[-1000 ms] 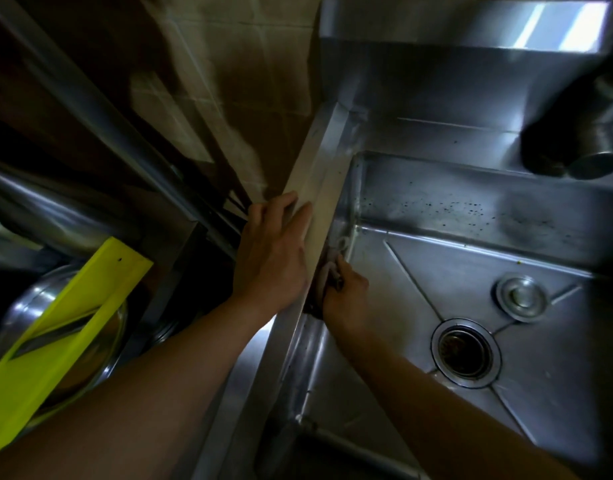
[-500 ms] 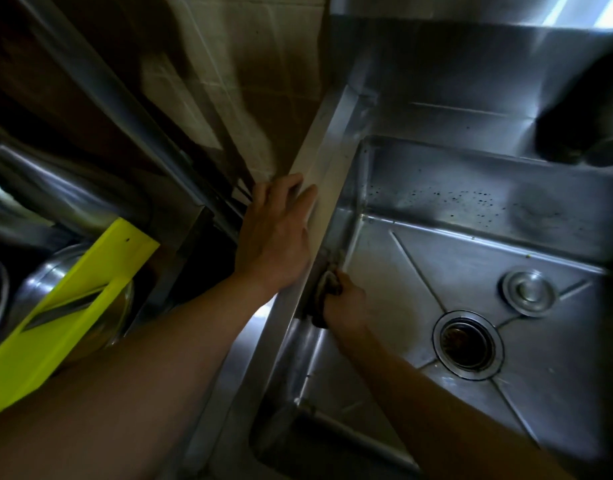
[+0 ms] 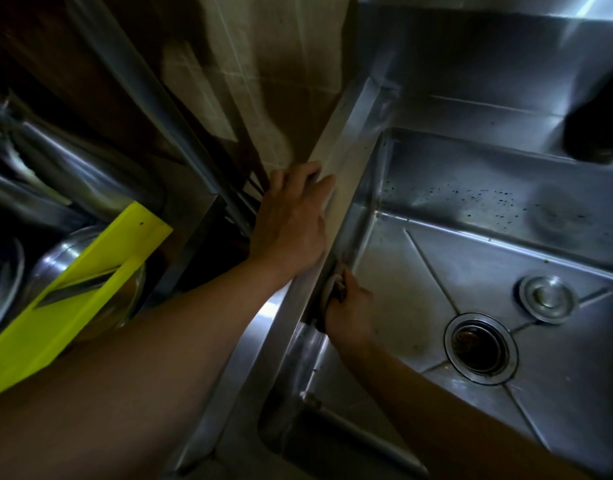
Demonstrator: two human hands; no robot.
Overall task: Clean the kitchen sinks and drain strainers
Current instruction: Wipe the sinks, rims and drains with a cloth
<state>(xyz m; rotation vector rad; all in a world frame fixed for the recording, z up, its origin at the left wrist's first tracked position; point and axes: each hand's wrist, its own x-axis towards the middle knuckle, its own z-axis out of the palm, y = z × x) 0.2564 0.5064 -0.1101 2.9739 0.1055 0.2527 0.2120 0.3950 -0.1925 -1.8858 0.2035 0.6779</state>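
Note:
A stainless steel sink fills the right half of the head view. My right hand is inside it, gripping a small scrubbing pad pressed against the sink's left wall. My left hand rests flat on the sink's left rim, fingers extended. The open drain sits in the sink floor, dark inside. A round metal drain stopper lies on the floor just beyond the drain. Dark specks dot the back wall.
A yellow-green slicer board leans over metal bowls on a rack at the left. A tiled wall rises behind the rim. A dark shape sits on the back ledge at right.
My right hand has slid the pad toward me along the sink's left wall. My left hand has stayed on the rim. The camera has shifted slightly.

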